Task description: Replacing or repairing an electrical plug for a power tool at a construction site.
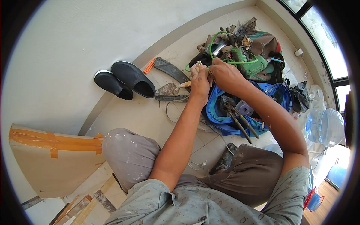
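My left hand [200, 84] is closed, with a small pale two-pronged piece [199, 64], which looks like a plug, poking up from its fingertips. Right against it, my right hand [227, 75] has its fingers pinched together; what they hold is hidden. A green cord [212, 40] loops down behind the hands from a green power drill [253, 66], which rests on a heap of tools and cloth. Below my right forearm, an unzipped blue bag [219, 129] has long-handled pincers [240, 122] and a lilac disc [244, 108] in it. A trowel [168, 89] lies left of my left hand.
Black slip-on shoes [133, 78] stand by the wall at left, near a dark curved strip [170, 69] and an orange-handled tool [149, 66]. A taped cardboard panel [52, 161] leans at lower left. Large clear water bottles [325, 127] are at right. Thin wire [168, 112] trails over the floor.
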A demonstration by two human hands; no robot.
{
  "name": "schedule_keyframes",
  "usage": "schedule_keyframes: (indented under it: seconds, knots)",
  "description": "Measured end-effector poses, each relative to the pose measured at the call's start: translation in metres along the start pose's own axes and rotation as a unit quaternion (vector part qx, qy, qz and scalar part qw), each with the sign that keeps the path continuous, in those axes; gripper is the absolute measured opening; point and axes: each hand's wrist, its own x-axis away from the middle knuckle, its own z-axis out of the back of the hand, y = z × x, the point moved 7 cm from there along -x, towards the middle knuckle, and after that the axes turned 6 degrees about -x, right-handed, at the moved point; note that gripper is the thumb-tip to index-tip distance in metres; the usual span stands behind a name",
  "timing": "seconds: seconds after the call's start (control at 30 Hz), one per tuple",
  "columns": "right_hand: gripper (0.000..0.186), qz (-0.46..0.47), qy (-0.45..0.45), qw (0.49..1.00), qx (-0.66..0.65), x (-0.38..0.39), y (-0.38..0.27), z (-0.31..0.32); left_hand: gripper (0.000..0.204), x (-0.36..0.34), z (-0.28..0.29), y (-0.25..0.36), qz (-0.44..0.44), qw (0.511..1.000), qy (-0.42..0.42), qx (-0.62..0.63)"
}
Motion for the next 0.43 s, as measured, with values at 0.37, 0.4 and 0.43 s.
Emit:
schedule_keyframes:
  seconds: [0.37,0.4,0.43]
  knots:
    - [0.009,-0.039,-0.081,0.996,0.006,-0.007,-0.004,-0.004,0.019,-0.001,0.004,-0.003,0.003,1.0,-0.015,-0.001]
    - [0.011,-0.022,-0.048,0.999,0.005,-0.006,-0.005,-0.002,0.019,-0.002,0.003,-0.004,0.009,1.0,-0.023,0.004]
    - [0.014,-0.004,-0.014,1.0,0.005,-0.006,-0.007,0.0,0.019,-0.002,0.003,-0.005,0.009,1.0,-0.023,0.004]
